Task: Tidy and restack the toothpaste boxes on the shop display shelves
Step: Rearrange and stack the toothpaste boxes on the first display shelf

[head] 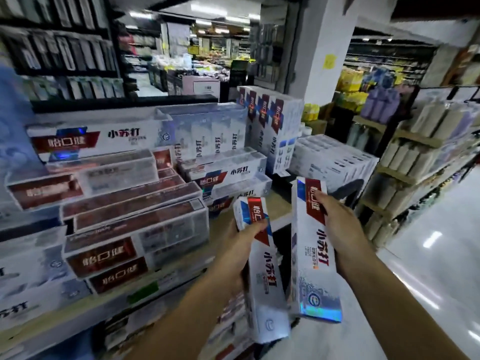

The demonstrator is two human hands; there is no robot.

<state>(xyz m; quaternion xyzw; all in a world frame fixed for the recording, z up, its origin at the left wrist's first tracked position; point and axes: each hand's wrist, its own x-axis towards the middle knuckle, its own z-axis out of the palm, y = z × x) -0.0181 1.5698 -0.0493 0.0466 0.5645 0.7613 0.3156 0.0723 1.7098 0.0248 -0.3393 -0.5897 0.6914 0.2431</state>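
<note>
The display shelf (281, 203) fills the space to the left of and beyond both sets of fingers, heaped unevenly with toothpaste cartons. A crooked stack of red-brown boxes (135, 216) lies flat, left of the left fingers. White boxes (228, 175) with red and blue labels are piled just beyond those fingers. Farther back, four upright boxes (270, 126) stand in a row, leaning slightly. A white pillar (324, 48) rises behind them, beyond the right fingers. A side rack (415, 162) of pale packs stands to the right of the right fingers, above the glossy floor (428, 255). Two cartons are off the shelf, one in each hand, both held lengthwise in front of the shelf edge with their red ends pointing away. The left hand (239, 245) grips the left box (265, 276) near its far end, thumb (257, 226) across the printed face and the other fingers curled out of sight behind. The right hand (337, 219) grips the right box (314, 255) the same way, thumb (320, 197) pressed on the red label. The two boxes sit just beside each other, their near ends almost touching.
</note>
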